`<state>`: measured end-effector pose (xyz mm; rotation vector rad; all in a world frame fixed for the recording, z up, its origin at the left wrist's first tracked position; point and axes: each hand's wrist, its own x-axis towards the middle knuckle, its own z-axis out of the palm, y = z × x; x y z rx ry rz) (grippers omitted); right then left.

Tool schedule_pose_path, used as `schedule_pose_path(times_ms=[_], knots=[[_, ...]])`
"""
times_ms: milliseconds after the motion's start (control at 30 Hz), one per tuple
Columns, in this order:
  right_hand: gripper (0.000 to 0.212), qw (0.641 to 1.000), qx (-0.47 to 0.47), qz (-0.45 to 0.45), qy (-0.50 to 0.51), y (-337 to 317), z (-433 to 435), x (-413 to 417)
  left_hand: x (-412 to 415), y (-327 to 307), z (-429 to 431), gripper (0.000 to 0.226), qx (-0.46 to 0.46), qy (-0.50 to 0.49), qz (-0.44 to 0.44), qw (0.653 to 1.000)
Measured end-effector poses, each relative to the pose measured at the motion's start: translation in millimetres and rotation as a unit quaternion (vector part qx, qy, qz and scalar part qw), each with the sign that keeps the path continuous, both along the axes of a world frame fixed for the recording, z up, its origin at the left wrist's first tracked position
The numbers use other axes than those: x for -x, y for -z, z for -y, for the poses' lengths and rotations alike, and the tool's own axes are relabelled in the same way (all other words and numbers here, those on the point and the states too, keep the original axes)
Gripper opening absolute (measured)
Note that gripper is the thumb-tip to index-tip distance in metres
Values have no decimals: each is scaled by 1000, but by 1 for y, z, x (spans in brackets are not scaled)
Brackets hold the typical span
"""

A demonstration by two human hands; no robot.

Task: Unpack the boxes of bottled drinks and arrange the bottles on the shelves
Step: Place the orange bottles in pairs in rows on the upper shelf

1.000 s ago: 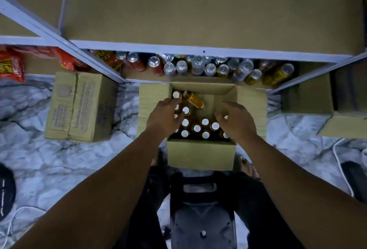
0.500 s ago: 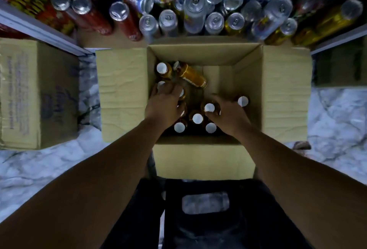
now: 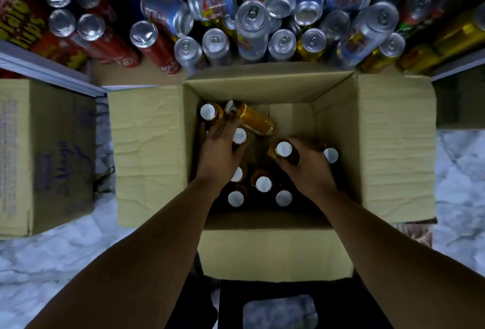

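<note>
- Step in hand: picking bottles out of the open box (image 3: pixel 147 150); both hands are down inside it, among upright amber bottles with white caps
- Left hand (image 3: pixel 220 150): fingers curled round a bottle (image 3: pixel 239 136) whose cap shows between thumb and fingers; the fingertips also reach toward a second upright bottle (image 3: pixel 208 113) at the far left corner; whether that one is gripped too, I cannot tell
- Right hand (image 3: pixel 305 164): closed round the neck of another bottle (image 3: pixel 284 149), cap up and tilted slightly left; one more capped bottle (image 3: pixel 330 155) stands just beside the knuckles, at the right wall
- One bottle (image 3: pixel 256 121) lies on its side across the far part of the box, just beyond the left hand; four more caps (image 3: pixel 263 184) stand near the wrists; the far right of the box floor is bare
- The shelf (image 3: pixel 115 75) just beyond the box is crowded with cans (image 3: pixel 252 24), red at left, silver-blue in the middle, gold at right
- A closed box (image 3: pixel 47 155) sits to the left on the marbled floor
- Next move, as I judge it: lift both bottles straight up clear of their neighbours and the flaps, then find free shelf room; little shows here
</note>
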<state>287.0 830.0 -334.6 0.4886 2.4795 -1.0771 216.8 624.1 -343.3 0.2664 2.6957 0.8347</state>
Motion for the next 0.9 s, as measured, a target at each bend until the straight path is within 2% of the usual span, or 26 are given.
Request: schedule_pose_path(times_ms=[133, 267, 367, 600, 733, 800, 900], knots=[[43, 997, 14, -30, 71, 3, -5, 28, 14, 11, -7, 57, -12, 17, -34, 999], [44, 998, -3, -25, 55, 11, -6, 51, 8, 26, -8, 55, 14, 17, -72, 997], [47, 999, 14, -21, 46, 17, -4, 54, 8, 25, -12, 57, 68, 36, -121, 990], [48, 995, 42, -67, 58, 34, -5, 62, 9, 25, -14, 65, 113, 66, -145, 981], [47, 991, 60, -78, 85, 32, -6, 63, 11, 22, -14, 70, 113, 46, -104, 987], [46, 990, 72, -71, 101, 22, -8, 61, 9, 12, -14, 70, 70, 24, -45, 996], [49, 986, 89, -69, 122, -8, -13, 55, 6, -12, -14, 57, -16, -53, 48, 997]])
